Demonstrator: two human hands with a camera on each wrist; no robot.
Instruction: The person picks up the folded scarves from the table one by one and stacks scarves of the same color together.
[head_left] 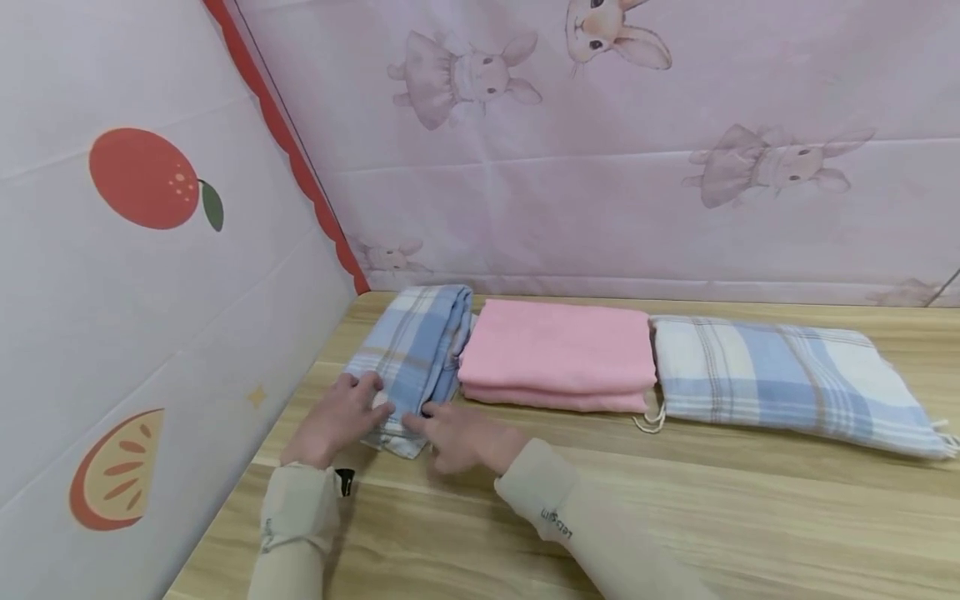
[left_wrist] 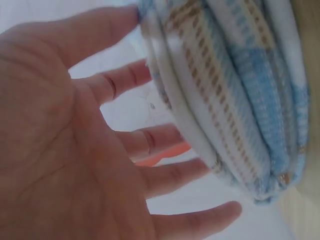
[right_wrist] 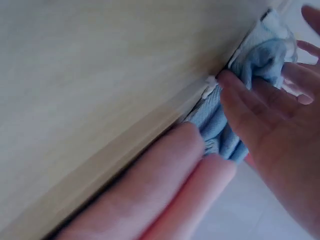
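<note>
A folded blue-and-white plaid cloth (head_left: pixel 408 333) lies at the left end of the row, both hands at its near end. My left hand (head_left: pixel 333 421) touches its left side with fingers spread. In the left wrist view, those fingertips reach the layered folds of the plaid cloth (left_wrist: pixel 220 95). My right hand (head_left: pixel 472 437) is at its near right corner, fingers fairly straight against the folds. The right wrist view shows the right hand (right_wrist: pixel 280 115) against the bunched edge of the plaid cloth (right_wrist: pixel 265 57), low by the table.
A folded pink cloth (head_left: pixel 558 346) lies right beside the plaid one. Further right is another folded plaid cloth (head_left: pixel 787 375) with white tassels at its corners. All rest on a wooden table (head_left: pixel 465 533), with a white printed wall (head_left: pixel 247 208) at left and a pink rabbit-print backdrop (head_left: pixel 600 208) behind.
</note>
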